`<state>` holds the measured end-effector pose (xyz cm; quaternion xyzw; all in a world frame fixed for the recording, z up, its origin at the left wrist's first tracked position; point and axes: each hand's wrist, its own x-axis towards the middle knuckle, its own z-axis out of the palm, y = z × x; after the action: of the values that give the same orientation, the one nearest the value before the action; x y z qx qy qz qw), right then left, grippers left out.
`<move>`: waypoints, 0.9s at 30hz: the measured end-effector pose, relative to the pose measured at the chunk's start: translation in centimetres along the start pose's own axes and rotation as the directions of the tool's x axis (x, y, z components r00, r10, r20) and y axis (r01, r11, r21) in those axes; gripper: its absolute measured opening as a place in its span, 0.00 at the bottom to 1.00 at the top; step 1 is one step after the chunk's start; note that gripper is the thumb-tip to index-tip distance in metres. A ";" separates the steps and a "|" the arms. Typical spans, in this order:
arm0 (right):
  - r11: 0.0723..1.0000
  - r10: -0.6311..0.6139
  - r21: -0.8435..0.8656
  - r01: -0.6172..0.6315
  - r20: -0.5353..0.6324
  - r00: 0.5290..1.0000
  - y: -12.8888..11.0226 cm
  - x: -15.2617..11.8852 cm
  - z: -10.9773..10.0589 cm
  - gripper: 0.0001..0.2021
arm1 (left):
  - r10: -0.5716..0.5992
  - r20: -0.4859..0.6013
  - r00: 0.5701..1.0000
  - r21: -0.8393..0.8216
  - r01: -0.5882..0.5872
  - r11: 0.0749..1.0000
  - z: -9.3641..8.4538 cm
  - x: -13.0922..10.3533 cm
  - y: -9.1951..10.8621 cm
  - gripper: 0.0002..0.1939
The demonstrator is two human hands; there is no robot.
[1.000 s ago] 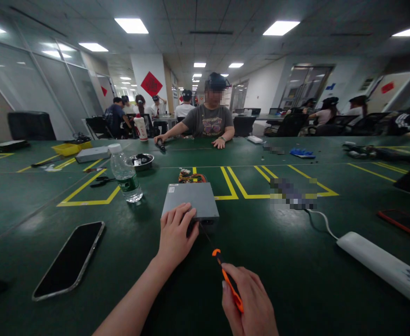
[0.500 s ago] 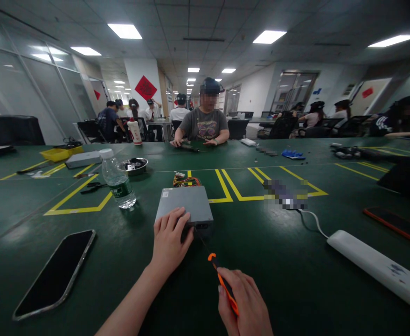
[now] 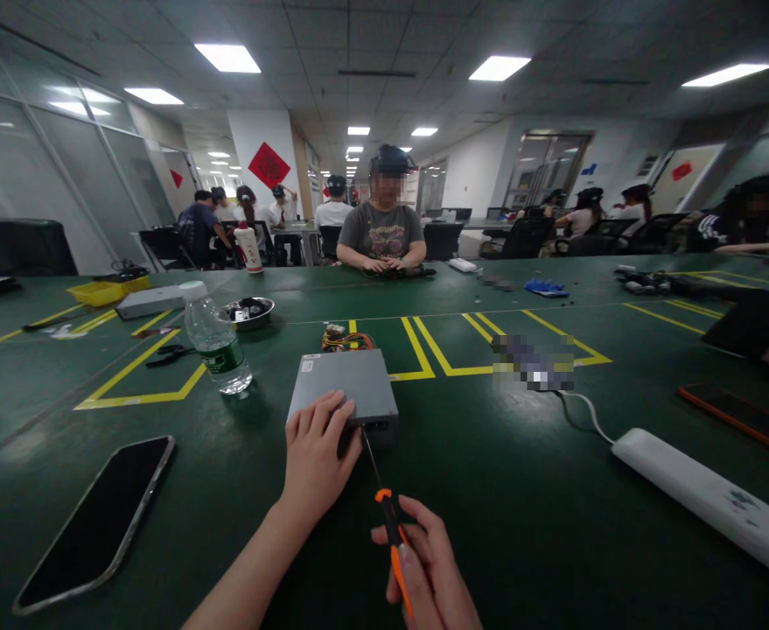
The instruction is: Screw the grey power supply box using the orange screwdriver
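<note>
A grey computer power supply [image 3: 348, 381] lies on the green table, its bundle of coloured cables [image 3: 351, 338] coming out at the back. My left hand [image 3: 322, 446] holds it steady, fingers over the top and thumb at the near face. In my right hand [image 3: 427, 560] is an orange and black screwdriver [image 3: 389, 516], gripped by its handle. Its thin shaft points up and forward, and the tip meets the power supply's near face beside my left thumb. The exact contact spot is too small to make out.
A water bottle [image 3: 217, 341] and a metal bowl [image 3: 249, 312] with small parts stand left of the power supply. A phone [image 3: 99, 525] lies at the near left, a white power strip [image 3: 699, 499] at the right. Across the table sits a person [image 3: 384, 227].
My right hand has shifted left and turned, its fingers loosened around the screwdriver's handle. The shaft is steeper now. Across the table, the person's hands have come together.
</note>
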<state>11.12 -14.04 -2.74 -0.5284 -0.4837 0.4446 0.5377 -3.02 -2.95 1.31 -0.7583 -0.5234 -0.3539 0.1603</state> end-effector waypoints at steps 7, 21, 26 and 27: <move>0.695 0.395 0.553 -0.460 0.241 0.886 -2.6 1.3 0.1 0.25 | -0.004 -0.009 1.000 -0.011 0.004 1.000 0.1 0.0 0.0 0.15; 0.368 0.483 0.640 -0.674 0.488 0.727 -3.2 1.9 -0.2 0.15 | 0.012 0.002 1.000 -0.004 -0.012 1.000 0.0 0.0 0.0 0.15; 0.251 0.495 0.616 -0.747 0.581 0.646 -1.3 2.1 -0.4 0.17 | 0.087 -0.022 0.996 -0.017 -0.087 0.996 0.1 -0.2 -0.1 0.11; 0.235 0.496 0.593 -0.770 0.608 0.620 -1.0 2.3 -0.3 0.18 | 0.116 -0.029 0.993 -0.027 -0.117 0.993 0.1 -0.3 -0.1 0.10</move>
<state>11.70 -11.90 -1.60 -0.2916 -0.0304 0.8658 0.4056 -3.14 -3.02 0.99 -0.7849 -0.4708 -0.3618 0.1771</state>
